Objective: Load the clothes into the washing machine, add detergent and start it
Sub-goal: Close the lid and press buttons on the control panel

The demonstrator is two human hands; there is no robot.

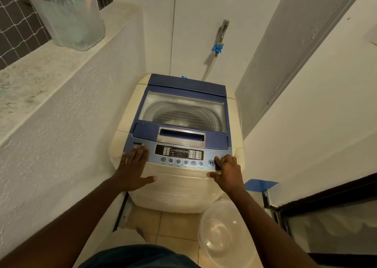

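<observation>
Tight little laundry nook here: rough white walls, beige tile floor (173, 225), a speckled stone ledge (40, 71) on the left. One cream top-load washing machine with a blue lid (183, 112) fills the corner, lid shut, something pale visible in the drum through the window. One clear plastic basin (225, 235) sits empty on the floor just beside it, one frosted bin (69, 18) sits on the ledge. Left hand (132, 169) lies flat and spread on the panel, holding nothing; right hand (228, 171) curled, fingertip on a button by the play/pause key.
</observation>
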